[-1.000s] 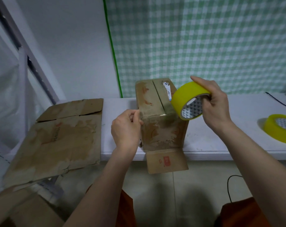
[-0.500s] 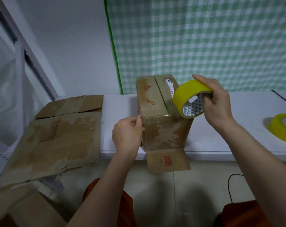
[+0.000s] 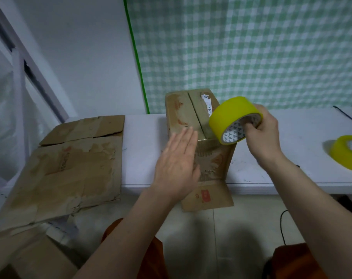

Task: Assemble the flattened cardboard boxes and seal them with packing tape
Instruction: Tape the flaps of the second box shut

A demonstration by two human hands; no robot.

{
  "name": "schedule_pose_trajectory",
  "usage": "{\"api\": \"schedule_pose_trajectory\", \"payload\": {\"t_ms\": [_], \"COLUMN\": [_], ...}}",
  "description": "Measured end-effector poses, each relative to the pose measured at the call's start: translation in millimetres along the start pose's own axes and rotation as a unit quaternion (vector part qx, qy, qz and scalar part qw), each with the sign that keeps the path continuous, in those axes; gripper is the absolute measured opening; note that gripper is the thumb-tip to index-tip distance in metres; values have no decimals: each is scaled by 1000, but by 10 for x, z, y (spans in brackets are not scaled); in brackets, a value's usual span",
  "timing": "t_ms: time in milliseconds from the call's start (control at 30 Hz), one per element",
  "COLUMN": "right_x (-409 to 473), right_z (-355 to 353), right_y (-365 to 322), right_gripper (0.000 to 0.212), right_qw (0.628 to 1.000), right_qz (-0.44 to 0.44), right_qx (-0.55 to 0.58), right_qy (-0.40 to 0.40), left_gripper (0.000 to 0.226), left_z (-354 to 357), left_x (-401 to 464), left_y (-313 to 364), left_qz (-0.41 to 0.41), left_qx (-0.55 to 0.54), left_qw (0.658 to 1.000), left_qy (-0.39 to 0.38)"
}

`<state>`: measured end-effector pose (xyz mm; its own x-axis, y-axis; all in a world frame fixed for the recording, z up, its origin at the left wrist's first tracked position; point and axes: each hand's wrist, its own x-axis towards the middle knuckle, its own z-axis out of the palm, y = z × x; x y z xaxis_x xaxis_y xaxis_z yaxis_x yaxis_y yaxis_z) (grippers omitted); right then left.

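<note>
A worn brown cardboard box (image 3: 191, 115) stands upright at the front edge of the white table (image 3: 292, 158), its two top flaps folded shut and one lower flap hanging down over the table edge. My right hand (image 3: 261, 137) grips a yellow roll of packing tape (image 3: 231, 119) just above the box's near right top corner, fingers hooked inside the core. My left hand (image 3: 179, 162) is flat with straight fingers against the box's near left corner, reaching up over its top edge.
A flattened cardboard box (image 3: 70, 168) lies on the table's left end, overhanging the front edge. A second yellow tape roll (image 3: 348, 152) lies at the far right. More cardboard (image 3: 30, 256) sits on the floor below left. A black cable (image 3: 284, 224) trails down right.
My left hand let go of its pinch at the box's near left edge and opened flat against the box. The tape roll tilted and shifted slightly right.
</note>
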<state>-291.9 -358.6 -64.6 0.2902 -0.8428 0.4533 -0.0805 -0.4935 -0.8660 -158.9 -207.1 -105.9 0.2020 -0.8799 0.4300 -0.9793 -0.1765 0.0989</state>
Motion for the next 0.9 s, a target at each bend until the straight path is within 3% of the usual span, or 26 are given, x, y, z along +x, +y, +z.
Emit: {"api": "schedule_pose_trajectory", "payload": {"t_ms": [133, 267, 400, 633, 800, 900], "right_x": [1, 150, 171, 149, 92, 97], "right_z": [-24, -325, -533, -485, -484, -491], "right_y": [-14, -56, 172, 308, 323, 314], "right_gripper": [37, 47, 47, 49, 49, 48], "right_qw": [1000, 991, 977, 982, 986, 985], "right_qz": [20, -18, 22, 33, 27, 24], "right_qx": [-22, -128, -210, -182, -163, -171], "right_qy": [-10, 26, 16, 24, 28, 20], "left_gripper": [77, 77, 76, 78, 79, 83], "left_z": [43, 39, 68, 62, -40, -8], "left_x": [-12, -3, 18, 22, 142, 304], "left_y": [-2, 19, 82, 119, 381, 523], "left_qz": [3, -4, -19, -25, -76, -11], "left_qx": [26, 28, 35, 53, 84, 62], "left_qw": [1000, 1000, 999, 998, 994, 997], "left_qy": [9, 10, 12, 13, -5, -36]}}
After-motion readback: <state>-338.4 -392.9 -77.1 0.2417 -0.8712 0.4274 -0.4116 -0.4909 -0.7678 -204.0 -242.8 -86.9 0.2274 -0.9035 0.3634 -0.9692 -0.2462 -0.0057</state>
